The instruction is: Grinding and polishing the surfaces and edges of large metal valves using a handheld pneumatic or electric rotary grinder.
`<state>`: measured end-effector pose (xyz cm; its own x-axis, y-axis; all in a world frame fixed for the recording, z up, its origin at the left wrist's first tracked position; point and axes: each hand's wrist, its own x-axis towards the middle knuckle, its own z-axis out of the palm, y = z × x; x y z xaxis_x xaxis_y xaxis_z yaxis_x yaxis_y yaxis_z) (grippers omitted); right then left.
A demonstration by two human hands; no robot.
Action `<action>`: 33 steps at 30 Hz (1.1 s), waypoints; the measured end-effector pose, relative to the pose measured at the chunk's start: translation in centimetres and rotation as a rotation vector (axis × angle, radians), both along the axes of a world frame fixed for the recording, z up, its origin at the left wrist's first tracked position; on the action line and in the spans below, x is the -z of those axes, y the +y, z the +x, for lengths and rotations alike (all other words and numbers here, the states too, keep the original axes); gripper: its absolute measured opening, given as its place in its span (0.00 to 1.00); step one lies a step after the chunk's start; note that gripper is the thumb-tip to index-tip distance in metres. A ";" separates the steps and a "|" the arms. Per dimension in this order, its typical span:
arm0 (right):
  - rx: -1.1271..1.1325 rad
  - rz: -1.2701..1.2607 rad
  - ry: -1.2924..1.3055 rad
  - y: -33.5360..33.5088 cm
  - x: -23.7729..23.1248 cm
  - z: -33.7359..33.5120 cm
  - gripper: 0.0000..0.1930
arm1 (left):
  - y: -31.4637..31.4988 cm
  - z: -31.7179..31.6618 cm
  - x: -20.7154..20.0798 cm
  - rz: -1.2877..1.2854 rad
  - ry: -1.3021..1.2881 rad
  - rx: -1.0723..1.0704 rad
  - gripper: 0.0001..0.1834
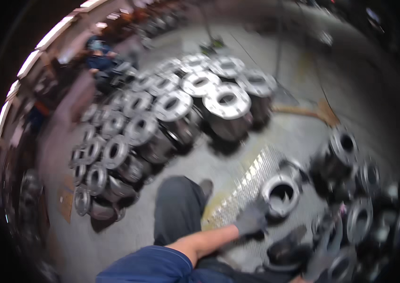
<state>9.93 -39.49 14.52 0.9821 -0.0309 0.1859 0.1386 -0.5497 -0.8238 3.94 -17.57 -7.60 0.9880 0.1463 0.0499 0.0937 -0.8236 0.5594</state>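
Note:
My left hand (252, 219), in a grey glove, reaches to the lower left rim of a grey flanged metal casting (271, 186) with a round dark bore. The hand meets the rim, but blur hides whether its fingers close on it. This casting rests at the end of a ridged metal plate (242, 181) on the floor. At the lower right my right hand (321, 259), also gloved, stretches its blurred fingers toward other flanged castings (341, 266). Between the hands lies a dark rounded part (289, 250), its kind unclear.
Several rows of flanged castings (174, 104) stand ahead and to the left. More castings (359, 220) crowd the right side. A long wooden-looking piece (299, 111) lies beyond the plate. A person in dark blue (101, 61) is at the far left. My bent knee (179, 203) is in front.

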 end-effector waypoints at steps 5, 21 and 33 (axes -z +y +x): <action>-0.053 0.240 0.148 2.5 -2.1 -0.9 0.24 | 1.7 -4.0 -0.1 -0.261 0.243 -0.776 0.58; -0.121 0.207 0.261 3.6 -0.7 -1.0 0.23 | -2.3 -0.9 5.8 -1.860 0.050 -1.229 0.22; -0.270 0.211 0.164 6.4 0.5 -1.7 0.23 | 11.7 -10.4 -11.4 -1.212 0.150 -0.949 0.19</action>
<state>8.19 -33.07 13.99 0.9762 0.2128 0.0423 0.1120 -0.3273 -0.9383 -6.43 -5.86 3.80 0.4971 0.5795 -0.6458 0.4164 0.4936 0.7635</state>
